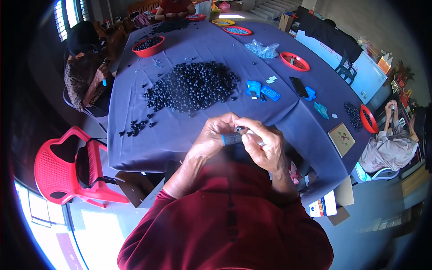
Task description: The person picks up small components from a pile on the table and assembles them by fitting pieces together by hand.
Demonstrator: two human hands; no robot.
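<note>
Left hand (217, 134) and right hand (266, 143), fingers curled in close, together pinching a small dark piece (239, 129)

A small part (239, 129) is held between the left hand (217, 135) and the right hand (266, 144), on the near side of the parts pile (193, 85). The pile is located on the table (139, 154); a parts cluster (135, 129) is situated at its near left. A basin (150, 51) is positioned behind the pile, at left. The plastic bag (262, 50) is placed behind, at right. The smartphone (298, 86) is laid right of the pile. The chair (54, 170) is stationed left of the table.
</note>
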